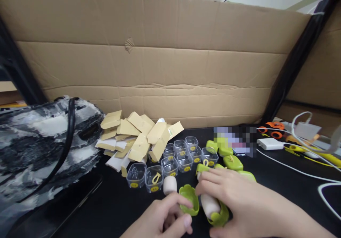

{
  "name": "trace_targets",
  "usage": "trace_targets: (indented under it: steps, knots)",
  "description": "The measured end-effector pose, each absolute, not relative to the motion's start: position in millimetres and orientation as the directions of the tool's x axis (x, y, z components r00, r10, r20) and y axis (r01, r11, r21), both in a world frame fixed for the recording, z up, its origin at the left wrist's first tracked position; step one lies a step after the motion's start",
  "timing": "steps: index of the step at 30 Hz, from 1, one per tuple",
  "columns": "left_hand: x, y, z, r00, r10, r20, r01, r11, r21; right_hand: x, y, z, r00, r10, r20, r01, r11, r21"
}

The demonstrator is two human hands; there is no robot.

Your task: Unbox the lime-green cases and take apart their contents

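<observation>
My left hand (pixel 165 218) has its index finger stretched over a small green cup with a scalloped rim (pixel 189 199); its thumb is apart and the other fingers are curled. My right hand (pixel 226 192) arches over a second green cup (pixel 220 216), fingers and thumb around it. A whitish cylinder (pixel 210 206) lies tilted in that cup, partly covered by the hand. Another whitish cylinder (pixel 169 185) stands on the black table beyond my left hand. Just past my right fingers is a green piece with a pale yellow loop (pixel 205 163).
Several clear square cups with yellow face stickers (pixel 153 177) stand in rows ahead. Behind them is a heap of small tan boxes (pixel 140 147). Green containers (pixel 233 162), a white charger (pixel 270 144) and cables lie right, a patterned bag (pixel 48 138) left. A cardboard wall (pixel 160 67) closes the back.
</observation>
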State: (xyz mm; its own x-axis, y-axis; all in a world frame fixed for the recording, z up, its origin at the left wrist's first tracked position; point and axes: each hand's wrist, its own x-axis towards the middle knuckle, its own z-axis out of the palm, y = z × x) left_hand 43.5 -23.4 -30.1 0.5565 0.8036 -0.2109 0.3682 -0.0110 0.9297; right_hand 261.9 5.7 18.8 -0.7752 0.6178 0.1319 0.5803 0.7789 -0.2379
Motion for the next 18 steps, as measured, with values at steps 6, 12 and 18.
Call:
trace_targets:
  steps: [6,12,18]
  knots:
    - [47,-22,-30,0.548,0.815,-0.187,0.388,-0.050,0.920,263,6,4,-0.784,0.620,0.005,0.609,0.771,-0.187]
    - [43,-18,-50,0.579,0.811,-0.083,0.222,-0.058,0.973,268,5,27,-0.755,0.597,0.272,0.551,0.802,-0.230]
    - [57,-25,-57,0.581,0.814,0.011,-0.344,0.234,0.909,249,3,2,-0.700,0.438,0.564,0.369,0.898,-0.240]
